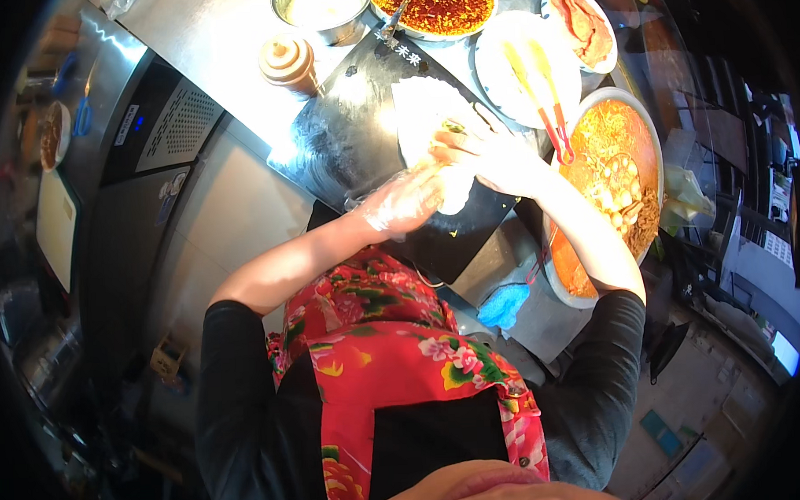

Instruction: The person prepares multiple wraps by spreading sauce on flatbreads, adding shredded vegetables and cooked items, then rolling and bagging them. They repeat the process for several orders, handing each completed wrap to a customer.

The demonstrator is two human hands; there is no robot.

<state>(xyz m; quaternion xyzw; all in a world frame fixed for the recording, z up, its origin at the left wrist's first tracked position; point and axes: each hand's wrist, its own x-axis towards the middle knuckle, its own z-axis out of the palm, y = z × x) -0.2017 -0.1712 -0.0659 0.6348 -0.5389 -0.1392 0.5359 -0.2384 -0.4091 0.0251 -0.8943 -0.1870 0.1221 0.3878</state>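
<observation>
A white, floppy flatbread, washed out by glare, lies on the black board with some greenish-brown filling at its middle. My left hand, in a clear plastic glove, grips its near side, and a pale flap hangs below the fingers. From the right, my right hand holds the same flatbread, its fingers bent over the filling and meeting the left hand's fingertips. The fingers partly hide the filling. Under both hands is the black board, wet and shiny on its left part.
A lidded brown jar, a metal pot and a bowl of red chili oil stand at the far side. Rightward are a white plate with red-handled tongs, a bowl of reddish paste and a large basin of orange-red stew. A blue cloth hangs nearby.
</observation>
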